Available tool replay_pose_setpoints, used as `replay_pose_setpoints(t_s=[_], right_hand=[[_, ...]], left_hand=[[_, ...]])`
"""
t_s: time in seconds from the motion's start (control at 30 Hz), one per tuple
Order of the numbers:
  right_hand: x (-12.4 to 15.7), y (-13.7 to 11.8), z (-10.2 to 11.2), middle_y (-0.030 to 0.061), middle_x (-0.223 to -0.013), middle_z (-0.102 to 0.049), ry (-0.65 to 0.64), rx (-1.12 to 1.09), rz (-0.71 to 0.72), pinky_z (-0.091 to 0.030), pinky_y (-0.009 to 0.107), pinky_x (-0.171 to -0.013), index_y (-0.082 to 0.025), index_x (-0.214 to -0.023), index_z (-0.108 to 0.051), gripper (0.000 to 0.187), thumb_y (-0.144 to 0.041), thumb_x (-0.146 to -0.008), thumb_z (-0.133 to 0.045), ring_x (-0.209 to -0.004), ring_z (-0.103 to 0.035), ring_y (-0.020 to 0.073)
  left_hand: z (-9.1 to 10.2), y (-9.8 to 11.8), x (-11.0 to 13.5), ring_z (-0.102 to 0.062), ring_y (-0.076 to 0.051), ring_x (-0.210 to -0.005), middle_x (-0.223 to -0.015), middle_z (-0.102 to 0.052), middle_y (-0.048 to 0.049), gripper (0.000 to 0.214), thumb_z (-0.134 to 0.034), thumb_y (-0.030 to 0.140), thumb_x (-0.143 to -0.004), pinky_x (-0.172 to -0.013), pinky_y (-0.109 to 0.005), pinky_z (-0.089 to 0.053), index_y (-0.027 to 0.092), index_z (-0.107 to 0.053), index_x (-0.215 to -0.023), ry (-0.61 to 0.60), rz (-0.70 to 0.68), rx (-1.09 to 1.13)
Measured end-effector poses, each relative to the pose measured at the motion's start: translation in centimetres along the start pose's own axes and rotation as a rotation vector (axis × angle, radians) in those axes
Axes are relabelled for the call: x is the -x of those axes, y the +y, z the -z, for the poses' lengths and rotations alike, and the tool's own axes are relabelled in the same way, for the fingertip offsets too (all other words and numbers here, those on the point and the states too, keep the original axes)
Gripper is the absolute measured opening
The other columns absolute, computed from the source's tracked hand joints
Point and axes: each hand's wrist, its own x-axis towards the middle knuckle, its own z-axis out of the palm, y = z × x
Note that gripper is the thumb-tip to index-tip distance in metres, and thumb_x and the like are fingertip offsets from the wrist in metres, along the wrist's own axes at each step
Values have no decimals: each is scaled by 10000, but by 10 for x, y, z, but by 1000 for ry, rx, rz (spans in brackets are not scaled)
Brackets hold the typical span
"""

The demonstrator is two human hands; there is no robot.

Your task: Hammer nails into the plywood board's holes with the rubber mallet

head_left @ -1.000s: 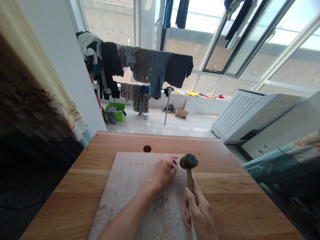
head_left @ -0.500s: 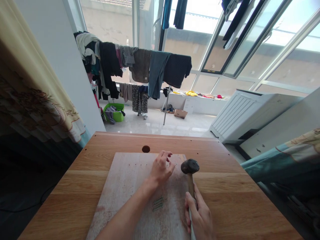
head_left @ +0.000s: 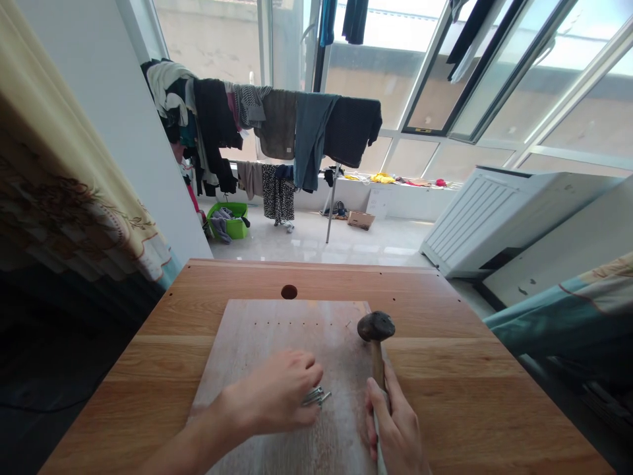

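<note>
Right hand (head_left: pixel 393 419) has its fingers wrapped around the handle of a hammer (head_left: pixel 376 328), dark head up, over the right edge of a pale, scuffed board (head_left: pixel 341 369). Left hand (head_left: pixel 284 389) is palm-down over the board, fingers curled at a little bunch of nails (head_left: pixel 320 397). Can't tell if it's actually pinching any, since the fingers hide part of the bunch. Further up the board there's a row of dark dots (head_left: pixel 290 323), and at the right end one thin nail (head_left: pixel 348 324) sticks up at a slant, just left of the hammer head. Board's lying on a wood table (head_left: pixel 455 376), which has a round hole (head_left: pixel 289 291) just past the board's far edge. Beyond that: a green tub (head_left: pixel 240 229) with clothes in it, a small cardboard box (head_left: pixel 361 220), a loaded drying rack (head_left: pixel 331 211), then big windows (head_left: pixel 376 79).
</note>
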Motion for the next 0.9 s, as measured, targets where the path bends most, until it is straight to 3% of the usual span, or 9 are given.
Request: replay_pose_setpoints(t_s=[0.17, 0.37, 0.6, 0.7, 0.8, 0.9], right_hand=[[-1, 3, 1, -113, -440, -419, -14, 16, 5, -395, 222, -300, -135, -1583, -383, 867, -705, -941, -504, -321, -407, 136], [-2, 6, 2, -109, -407, -435, -29, 33, 0, -408, 237, -306, -128, -1588, -370, 875, -710, -944, -489, -311, -433, 154], [-1, 3, 0, -110, -391, -423, -15, -7, 7, -387, 240, -289, -94, -1576, -386, 913, -714, -921, -523, -298, -413, 152], [-1, 2, 0, -108, -398, -426, -20, -16, -3, -391, 238, -288, -93, -1573, -390, 906, -710, -923, -523, -305, -414, 150], [0, 1, 0, -107, -420, -430, -4, 5, 1, -401, 233, -297, -123, -1558, -421, 834, -676, -942, -518, -310, -413, 142], [0, 0, 0, -111, -420, -418, 7, 22, 3, -388, 226, -293, -126, -1555, -433, 823, -669, -942, -518, -300, -401, 135]], left_hand=[[-18, 5, -8, -640, -252, -843, -886, -656, -63, 43, -621, 166, -825, -738, -343, -453, 197, -592, -815, 46, 72, -14], [-19, 7, -12, -628, -230, -759, -841, -661, -56, 84, -584, 117, -767, -655, -326, -424, 200, -575, -763, -3, 85, 16], [-20, 7, -11, -623, -195, -765, -858, -681, -33, 106, -576, 105, -760, -676, -296, -427, 202, -597, -796, 10, 31, 60], [-13, 2, -18, -627, -177, -772, -862, -694, -19, 107, -587, 113, -768, -686, -279, -436, 202, -618, -818, 102, 25, 179], [-9, -10, -39, -624, -144, -707, -783, -692, 2, 91, -613, 120, -769, -658, -246, -456, 194, -636, -816, 270, 64, 432], [-12, -25, -68, -640, -134, -675, -772, -718, 11, 210, -644, 165, -811, -653, -235, -498, 194, -686, -1014, 492, 138, 658]])
